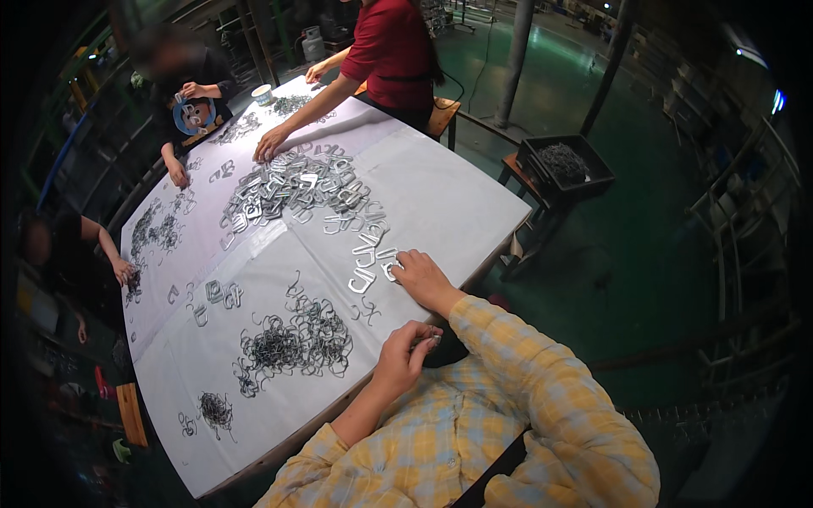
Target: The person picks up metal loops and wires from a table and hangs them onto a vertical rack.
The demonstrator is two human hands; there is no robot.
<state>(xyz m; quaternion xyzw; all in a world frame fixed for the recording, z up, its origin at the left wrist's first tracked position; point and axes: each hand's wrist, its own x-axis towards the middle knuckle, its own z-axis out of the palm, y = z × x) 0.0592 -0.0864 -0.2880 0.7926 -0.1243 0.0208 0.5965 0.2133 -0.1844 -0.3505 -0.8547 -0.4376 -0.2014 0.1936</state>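
My left hand [400, 362] is closed at the table's near edge, in front of my body. A small shiny metal piece [430, 340] shows between its thumb and fingers; its full shape is hidden. My right hand [423, 276] lies on the tabletop farther in, with bent fingertips on a flat silver U-shaped metal piece [391, 269]. More such pieces [362, 279] lie just left of it, trailing from a large heap of silver metal pieces [292, 190] mid-table. Nearer me on the left spreads a tangled pile of thin dark wire hooks [292, 343].
Across the white-covered table [440, 190], a person in red [389, 51] reaches to the heap. Two other people [190, 102] work along the left side. A smaller wire pile [216, 411] sits near the front left corner. A black crate [566, 165] stands on a stool at right.
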